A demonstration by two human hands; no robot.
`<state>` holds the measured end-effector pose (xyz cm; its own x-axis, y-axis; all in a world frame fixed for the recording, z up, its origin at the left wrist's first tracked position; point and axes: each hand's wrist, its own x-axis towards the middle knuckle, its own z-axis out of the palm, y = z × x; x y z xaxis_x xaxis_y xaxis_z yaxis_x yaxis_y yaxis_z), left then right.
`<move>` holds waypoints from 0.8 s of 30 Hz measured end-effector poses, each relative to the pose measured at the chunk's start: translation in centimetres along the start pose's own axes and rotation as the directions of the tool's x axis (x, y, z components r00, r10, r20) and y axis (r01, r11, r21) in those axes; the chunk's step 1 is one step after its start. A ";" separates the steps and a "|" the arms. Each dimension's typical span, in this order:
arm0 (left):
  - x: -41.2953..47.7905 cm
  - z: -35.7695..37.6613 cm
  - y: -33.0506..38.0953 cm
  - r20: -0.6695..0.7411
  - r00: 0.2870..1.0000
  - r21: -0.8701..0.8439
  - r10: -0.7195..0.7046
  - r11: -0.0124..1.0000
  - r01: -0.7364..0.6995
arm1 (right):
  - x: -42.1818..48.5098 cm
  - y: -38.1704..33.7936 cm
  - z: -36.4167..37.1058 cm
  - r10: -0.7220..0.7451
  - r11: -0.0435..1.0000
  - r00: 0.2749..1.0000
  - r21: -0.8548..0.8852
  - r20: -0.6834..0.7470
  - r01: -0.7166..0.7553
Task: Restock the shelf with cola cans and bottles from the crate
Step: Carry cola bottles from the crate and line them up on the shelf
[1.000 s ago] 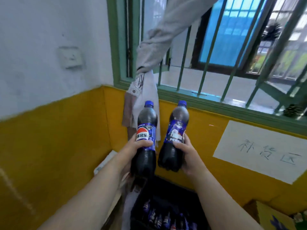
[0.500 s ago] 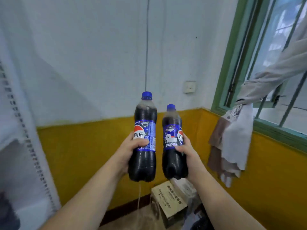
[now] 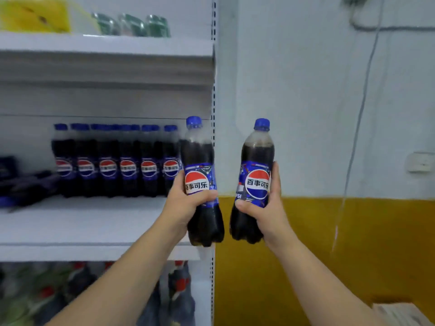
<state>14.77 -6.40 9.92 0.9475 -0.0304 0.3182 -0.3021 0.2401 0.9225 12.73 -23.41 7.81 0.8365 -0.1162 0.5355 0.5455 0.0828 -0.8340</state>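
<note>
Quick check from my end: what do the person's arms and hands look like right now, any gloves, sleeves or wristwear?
Both arms are bare from the bottom edge of the view up to the wrists: no sleeves show. The left hand and the right hand wear no gloves. No watch, bracelet or ring is visible on either, and no cables or markings.

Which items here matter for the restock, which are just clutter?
Job:
left hand with cola bottle
right hand with second cola bottle
middle shelf
row of cola bottles

Lying about:
green bottles
yellow package
wall cable
</note>
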 end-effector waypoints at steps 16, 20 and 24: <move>2.9 -18.9 2.4 -0.310 0.932 0.293 0.189 0.951 -0.096 | 4.8 5.6 21.0 0.028 0.993 0.966 -0.115 0.255 0.001; 4.0 -23.1 2.7 -0.402 0.893 0.303 0.205 0.950 -0.081 | 6.5 6.4 25.5 0.045 0.986 0.958 -0.170 0.283 0.004; 5.6 -28.4 3.2 -0.446 0.872 0.314 0.202 0.948 -0.059 | 7.8 8.1 30.3 0.051 0.975 0.953 -0.220 0.298 0.017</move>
<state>22.07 21.71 8.46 0.8117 0.4550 0.3662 -0.3749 -0.0749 0.9240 25.21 6.38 9.25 0.8409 0.1881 0.5075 0.5343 -0.1391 -0.8338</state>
